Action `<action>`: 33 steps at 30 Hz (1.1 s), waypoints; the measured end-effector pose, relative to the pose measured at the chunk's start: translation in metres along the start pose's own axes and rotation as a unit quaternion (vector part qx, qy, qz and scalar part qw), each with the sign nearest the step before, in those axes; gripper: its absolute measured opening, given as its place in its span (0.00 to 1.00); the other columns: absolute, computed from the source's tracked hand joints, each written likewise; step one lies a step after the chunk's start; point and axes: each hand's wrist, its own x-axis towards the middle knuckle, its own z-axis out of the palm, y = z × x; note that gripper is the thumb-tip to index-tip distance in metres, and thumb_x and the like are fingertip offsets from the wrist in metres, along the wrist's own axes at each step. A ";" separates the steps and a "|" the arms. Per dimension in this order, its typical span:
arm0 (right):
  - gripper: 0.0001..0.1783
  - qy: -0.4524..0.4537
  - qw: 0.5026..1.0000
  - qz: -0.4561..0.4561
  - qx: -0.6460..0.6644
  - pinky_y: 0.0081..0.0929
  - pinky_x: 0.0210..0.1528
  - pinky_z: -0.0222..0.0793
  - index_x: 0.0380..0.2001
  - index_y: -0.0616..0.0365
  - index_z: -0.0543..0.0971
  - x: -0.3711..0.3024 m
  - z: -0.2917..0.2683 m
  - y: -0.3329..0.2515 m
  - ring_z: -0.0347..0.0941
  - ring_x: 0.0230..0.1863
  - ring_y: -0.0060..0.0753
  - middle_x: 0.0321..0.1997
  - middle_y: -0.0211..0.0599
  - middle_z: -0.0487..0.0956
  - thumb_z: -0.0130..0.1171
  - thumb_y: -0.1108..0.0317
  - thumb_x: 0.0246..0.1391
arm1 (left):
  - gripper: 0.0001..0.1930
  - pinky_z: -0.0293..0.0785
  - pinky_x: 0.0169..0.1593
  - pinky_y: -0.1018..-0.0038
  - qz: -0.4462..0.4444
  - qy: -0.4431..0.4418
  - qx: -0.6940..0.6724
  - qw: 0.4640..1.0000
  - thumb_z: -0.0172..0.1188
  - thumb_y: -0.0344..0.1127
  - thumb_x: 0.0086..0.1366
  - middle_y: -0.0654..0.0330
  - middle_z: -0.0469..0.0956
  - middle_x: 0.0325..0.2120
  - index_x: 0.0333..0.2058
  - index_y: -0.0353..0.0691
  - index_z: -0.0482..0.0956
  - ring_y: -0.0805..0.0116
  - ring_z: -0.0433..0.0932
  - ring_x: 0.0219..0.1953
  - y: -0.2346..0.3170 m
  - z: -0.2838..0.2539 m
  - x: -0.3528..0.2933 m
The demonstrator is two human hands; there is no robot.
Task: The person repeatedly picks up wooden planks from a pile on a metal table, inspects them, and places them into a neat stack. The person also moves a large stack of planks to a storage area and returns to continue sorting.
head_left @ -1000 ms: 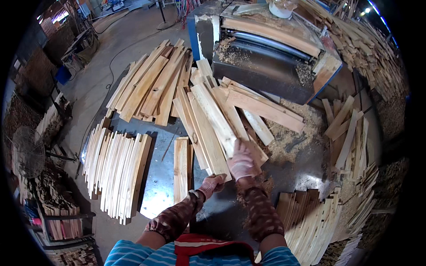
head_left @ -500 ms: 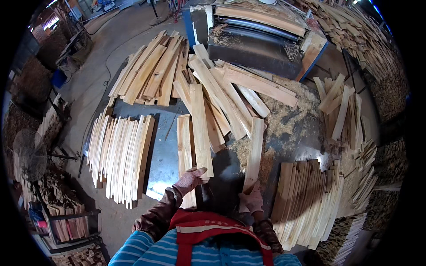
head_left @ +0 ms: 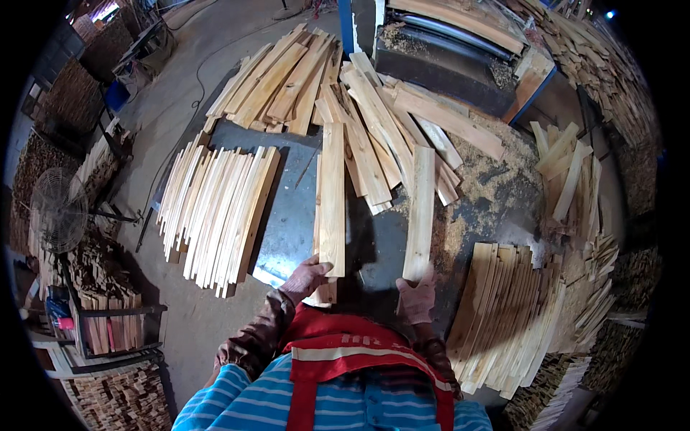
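Note:
My left hand (head_left: 309, 278), in a pinkish work glove, is closed on the near end of a pale wooden board (head_left: 333, 201). That board lies above another board (head_left: 324, 293), whose near end shows beneath it. To the right, my gloved right hand (head_left: 417, 298) grips the near end of a second wooden board (head_left: 420, 205), pointing away from me. Its fingers are partly hidden by the board. Beyond both hands, loose boards (head_left: 370, 136) lie crossed in a heap on the dark metal table (head_left: 277, 197).
Edge-standing strips (head_left: 215, 215) form a row at left; another row (head_left: 510, 316) stands at right. More boards (head_left: 280, 79) fan out at the far left. A machine with a roller (head_left: 453, 57) stands behind, with sawdust (head_left: 496, 183) before it. A fan (head_left: 57, 208) is far left.
The left board has shifted over the board beneath it. The right board now points more nearly straight away from me. The whole view has also shifted, with the table contents higher in it.

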 end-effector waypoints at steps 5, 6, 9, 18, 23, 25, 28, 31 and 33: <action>0.57 -0.029 0.999 -0.010 -0.024 0.47 0.59 0.70 0.70 0.60 0.58 0.006 0.001 -0.027 0.71 0.60 0.59 0.59 0.58 0.72 0.75 0.56 0.39 | 0.28 0.83 0.52 0.58 -0.056 -0.031 -0.028 0.998 0.64 0.35 0.66 0.51 0.79 0.50 0.62 0.33 0.68 0.53 0.81 0.51 -0.016 -0.034 -0.018; 0.58 -0.002 0.998 -0.019 -0.061 0.47 0.60 0.70 0.70 0.61 0.58 0.005 0.004 -0.025 0.71 0.59 0.59 0.59 0.57 0.73 0.75 0.55 0.38 | 0.29 0.83 0.51 0.57 -0.105 -0.031 0.012 0.994 0.66 0.37 0.65 0.51 0.80 0.47 0.61 0.33 0.68 0.55 0.82 0.49 -0.008 -0.021 -0.027; 0.58 -0.037 0.999 -0.007 0.008 0.46 0.60 0.70 0.70 0.61 0.57 0.013 0.006 -0.053 0.73 0.58 0.58 0.59 0.57 0.72 0.75 0.55 0.38 | 0.23 0.82 0.48 0.60 -0.160 -0.005 0.396 0.904 0.67 0.47 0.62 0.52 0.83 0.42 0.52 0.41 0.80 0.57 0.83 0.48 -0.035 -0.059 -0.018; 0.45 -0.183 0.945 -0.225 0.148 0.43 0.54 0.73 0.66 0.57 0.63 0.038 0.085 -0.153 0.74 0.57 0.55 0.58 0.53 0.74 0.71 0.53 0.49 | 0.30 0.74 0.59 0.66 0.105 0.026 0.159 0.981 0.65 0.47 0.67 0.52 0.79 0.51 0.61 0.35 0.71 0.61 0.76 0.55 0.076 0.039 0.015; 0.46 -0.238 0.917 -0.317 -0.034 0.45 0.61 0.68 0.67 0.59 0.61 0.109 0.095 -0.198 0.70 0.58 0.59 0.64 0.58 0.68 0.62 0.43 0.53 | 0.18 0.80 0.52 0.69 0.106 0.007 -0.063 0.992 0.66 0.30 0.62 0.56 0.83 0.43 0.50 0.31 0.79 0.63 0.83 0.45 0.126 0.030 0.058; 0.49 0.020 0.930 -0.299 -0.211 0.47 0.65 0.64 0.68 0.63 0.60 0.146 0.130 -0.162 0.65 0.64 0.58 0.66 0.55 0.67 0.62 0.42 0.52 | 0.19 0.78 0.54 0.69 0.081 -0.005 -0.065 0.995 0.66 0.32 0.62 0.54 0.83 0.43 0.50 0.29 0.79 0.62 0.82 0.46 0.137 0.016 0.065; 0.55 0.011 0.936 -0.194 -0.294 0.49 0.67 0.61 0.69 0.66 0.58 0.193 0.145 -0.138 0.61 0.68 0.56 0.69 0.54 0.65 0.64 0.40 0.48 | 0.20 0.77 0.56 0.66 0.059 -0.013 -0.067 0.996 0.66 0.37 0.63 0.52 0.82 0.42 0.49 0.27 0.80 0.60 0.82 0.45 0.143 -0.007 0.074; 0.51 -0.042 0.932 -0.171 -0.317 0.47 0.63 0.66 0.69 0.62 0.59 0.206 0.139 -0.152 0.65 0.65 0.58 0.67 0.53 0.66 0.66 0.48 0.47 | 0.24 0.79 0.53 0.62 0.064 -0.017 -0.107 0.992 0.64 0.46 0.66 0.50 0.82 0.41 0.53 0.32 0.76 0.59 0.83 0.43 0.146 -0.020 0.081; 0.42 -0.106 0.931 -0.142 -0.320 0.47 0.58 0.70 0.65 0.60 0.66 0.207 0.121 -0.188 0.70 0.59 0.56 0.62 0.51 0.71 0.65 0.53 0.48 | 0.23 0.82 0.49 0.64 0.045 -0.014 -0.200 0.979 0.62 0.47 0.68 0.52 0.83 0.40 0.55 0.38 0.73 0.60 0.84 0.42 0.157 -0.012 0.072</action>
